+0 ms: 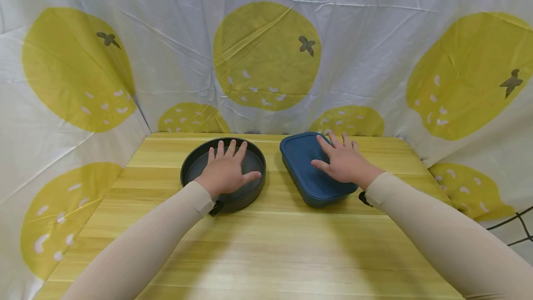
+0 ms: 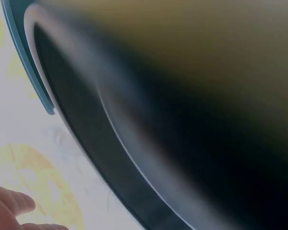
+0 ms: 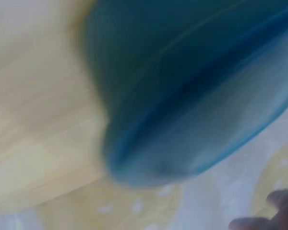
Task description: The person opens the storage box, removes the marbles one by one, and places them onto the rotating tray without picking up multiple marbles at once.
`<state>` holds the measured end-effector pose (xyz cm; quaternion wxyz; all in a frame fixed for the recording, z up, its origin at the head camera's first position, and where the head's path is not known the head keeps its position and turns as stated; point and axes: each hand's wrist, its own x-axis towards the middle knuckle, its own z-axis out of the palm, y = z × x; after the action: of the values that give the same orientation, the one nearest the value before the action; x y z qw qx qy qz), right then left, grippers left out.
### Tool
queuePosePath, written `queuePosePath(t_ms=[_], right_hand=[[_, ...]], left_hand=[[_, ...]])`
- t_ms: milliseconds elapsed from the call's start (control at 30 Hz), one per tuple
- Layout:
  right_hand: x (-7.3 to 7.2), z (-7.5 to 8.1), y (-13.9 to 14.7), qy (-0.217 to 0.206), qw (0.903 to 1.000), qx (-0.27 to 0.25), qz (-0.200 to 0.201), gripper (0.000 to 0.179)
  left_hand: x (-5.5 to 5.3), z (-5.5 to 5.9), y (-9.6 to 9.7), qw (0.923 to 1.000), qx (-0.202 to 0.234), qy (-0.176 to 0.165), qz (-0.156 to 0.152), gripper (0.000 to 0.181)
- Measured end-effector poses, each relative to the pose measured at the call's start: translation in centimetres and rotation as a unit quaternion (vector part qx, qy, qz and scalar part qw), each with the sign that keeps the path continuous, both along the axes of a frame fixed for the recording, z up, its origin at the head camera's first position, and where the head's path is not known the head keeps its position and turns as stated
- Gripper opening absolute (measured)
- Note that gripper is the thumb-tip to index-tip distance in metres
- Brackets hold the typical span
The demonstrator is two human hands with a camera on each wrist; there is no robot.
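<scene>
A round black pan (image 1: 254, 159) with a raised wall sits on the left of the tabletop. Over it my left hand (image 1: 225, 170) is spread palm down, its fingers straight and apart. To the right lies a blue rectangular food container (image 1: 307, 156) with its lid on, set at a slant. My right hand (image 1: 347, 161) hovers above the lid's right side, fingers spread and gripping nothing. The left wrist view shows the pan's wall (image 2: 86, 120) close up, with fingertips (image 2: 14, 203) at the lower left. In the right wrist view the container (image 3: 149, 110) looks blurred.
Both things stand on a light wooden table (image 1: 266, 249), toward its back edge. A white curtain (image 1: 175, 50) printed with yellow fruit hangs behind and at both sides. Dark wire mesh (image 1: 518, 226) shows at the far right.
</scene>
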<state>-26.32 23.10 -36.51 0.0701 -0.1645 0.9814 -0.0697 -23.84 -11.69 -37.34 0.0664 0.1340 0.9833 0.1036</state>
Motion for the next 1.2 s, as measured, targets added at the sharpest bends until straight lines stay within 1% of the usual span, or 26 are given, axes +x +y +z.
queuePosePath(t_ms=[167,267,467,633,800,1000,1200], right_hand=[[-0.3,-0.2,2.9,-0.008,0.9995,0.012,0.029,0.086],[-0.3,-0.3,4.3,-0.028,0.9988,0.002,0.041,0.084],[-0.2,-1.1,6.0,-0.064,0.9968,-0.008,0.047,0.087],[0.1,-2.1,6.6,-0.071,0.9963,-0.01,0.046,0.09],[0.3,-2.9,6.8,-0.079,0.9958,-0.023,0.04,0.091],[0.7,-3.4,6.8,-0.089,0.9952,-0.03,0.028,0.096],[1.1,-3.5,6.7,-0.081,0.9956,-0.034,0.031,0.095]], left_hand=[[0.2,-0.1,0.0,1.0,0.009,0.001,-0.002,0.103],[0.2,-0.1,0.0,0.9999,0.014,0.001,-0.005,0.104],[0.3,-0.7,-0.4,0.9999,0.012,0.002,-0.005,0.104],[0.5,-1.1,-0.5,0.9999,0.011,0.001,-0.004,0.104],[0.6,-1.4,-0.7,1.0,0.006,0.003,-0.003,0.103],[0.8,-1.8,-0.7,0.9999,0.012,0.007,-0.008,0.102],[1.3,-2.0,-0.1,0.9996,0.021,0.004,-0.019,0.102]])
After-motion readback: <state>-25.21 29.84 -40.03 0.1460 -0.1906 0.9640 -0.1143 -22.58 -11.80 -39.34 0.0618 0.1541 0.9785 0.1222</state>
